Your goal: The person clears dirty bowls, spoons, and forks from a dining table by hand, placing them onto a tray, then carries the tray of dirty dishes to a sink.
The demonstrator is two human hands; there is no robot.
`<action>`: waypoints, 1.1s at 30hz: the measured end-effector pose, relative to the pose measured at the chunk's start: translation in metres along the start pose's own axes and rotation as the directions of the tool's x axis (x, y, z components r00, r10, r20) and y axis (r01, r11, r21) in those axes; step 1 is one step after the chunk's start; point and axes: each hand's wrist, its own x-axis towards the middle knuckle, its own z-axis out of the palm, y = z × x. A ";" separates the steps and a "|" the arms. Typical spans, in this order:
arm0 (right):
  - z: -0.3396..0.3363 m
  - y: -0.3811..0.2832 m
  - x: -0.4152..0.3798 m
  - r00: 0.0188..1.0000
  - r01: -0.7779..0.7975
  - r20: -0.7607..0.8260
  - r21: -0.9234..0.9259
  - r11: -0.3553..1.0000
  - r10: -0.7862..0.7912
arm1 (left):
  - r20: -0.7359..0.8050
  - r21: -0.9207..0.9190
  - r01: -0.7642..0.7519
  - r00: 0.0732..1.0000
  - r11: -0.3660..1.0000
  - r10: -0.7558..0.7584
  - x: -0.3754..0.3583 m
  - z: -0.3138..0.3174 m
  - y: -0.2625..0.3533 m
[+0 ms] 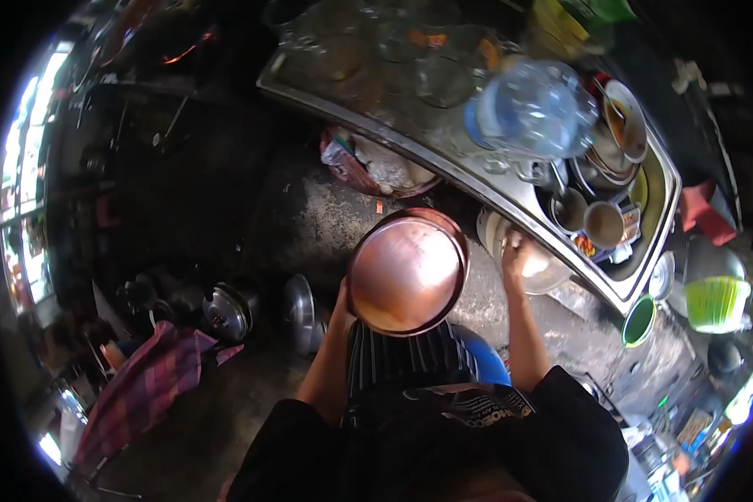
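Observation:
My left hand (343,299) grips the left edge of a round copper-coloured metal tray (406,272), with its fingers mostly hidden behind it. A second rim shows behind the tray's upper right side, so there seem to be two stacked together. The tray is held in front of my body, its shiny flat face turned up. My right hand (515,253) is over a pale round basin (548,272) below the sink edge. Its fingers look curled together, but what they hold, if anything, is too blurred to make out.
A metal sink counter (376,130) crosses the upper right, holding a large clear plastic bottle (535,109) and stacked dirty dishes (611,159). Metal pots (228,311) and a striped cloth (146,385) are at left. A green basket (717,303) stands at right.

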 end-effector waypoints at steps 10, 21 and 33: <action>0.281 -0.138 0.021 0.647 -0.032 0.753 0.182 0.983 -0.119 | -0.516 -0.174 -0.075 0.856 0.982 -0.026 -0.117 -0.076 0.016; 0.397 -0.064 0.050 0.620 0.194 0.751 -0.427 0.883 0.227 | -0.714 -0.314 -0.292 0.700 0.904 -0.022 -0.139 -0.079 0.038; 0.354 -0.074 0.043 0.532 0.498 0.840 -0.214 0.841 -0.102 | -0.568 -0.534 -0.484 0.812 0.693 0.130 -0.138 -0.094 0.088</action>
